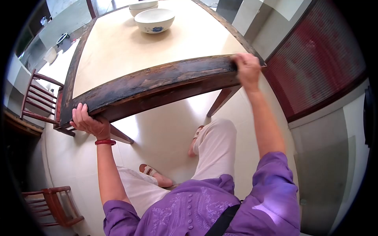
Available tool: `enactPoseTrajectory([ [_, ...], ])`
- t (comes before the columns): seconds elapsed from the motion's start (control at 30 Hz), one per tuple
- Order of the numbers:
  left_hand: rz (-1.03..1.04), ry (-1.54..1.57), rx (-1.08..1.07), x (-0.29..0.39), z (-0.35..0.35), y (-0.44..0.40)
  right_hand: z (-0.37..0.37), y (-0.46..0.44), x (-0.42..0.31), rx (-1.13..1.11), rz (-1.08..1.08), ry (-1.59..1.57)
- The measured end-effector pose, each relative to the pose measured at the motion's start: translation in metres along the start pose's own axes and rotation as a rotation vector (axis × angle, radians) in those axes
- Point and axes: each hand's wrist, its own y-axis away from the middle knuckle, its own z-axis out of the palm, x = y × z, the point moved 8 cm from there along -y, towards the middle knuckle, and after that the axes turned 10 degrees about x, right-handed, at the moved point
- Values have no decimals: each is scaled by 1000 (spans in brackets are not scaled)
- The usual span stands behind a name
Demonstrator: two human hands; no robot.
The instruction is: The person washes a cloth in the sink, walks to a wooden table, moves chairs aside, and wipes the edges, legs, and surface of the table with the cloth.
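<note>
A table with a worn dark wooden rim and a pale top stands in front of me. My left hand grips the rim near its left corner, fingers over the top edge; a red bangle circles that wrist. Near the right corner, my right hand is closed around the rim, slightly blurred. On the tabletop sits a white bowl with a blue flower, and behind it are stacked bowls, partly cut off by the frame's top.
A wooden chair stands at the table's left side, another chair at the lower left. A red ribbed panel is on the right. Table legs reach the tiled floor near my feet.
</note>
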Motion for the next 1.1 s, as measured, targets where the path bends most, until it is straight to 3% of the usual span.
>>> enactPoseTrajectory([
  [0.17,26,23,-21,1,-1,-2,41,19,-171,-79,-155,-532],
  [0.3,57,13,-31,-4,-2,2,32,10,-126,-216,-162,-423],
  [0.43,-25,3,7,-1,0,-1,9,9,-63,-21,-115,-185],
  [0.53,-61,24,12,-1,-1,-2,27,8,-123,-96,-202,-171],
  [0.7,-36,1,-60,-7,1,1,72,19,-269,-181,-297,-595],
  [0.87,-24,13,-83,-10,0,3,66,11,-235,-333,-320,-555],
  [0.97,-70,23,-49,-10,1,5,60,14,-218,-251,-301,-482],
  [1.1,-90,13,-36,-10,3,7,85,23,-297,-296,-387,-669],
])
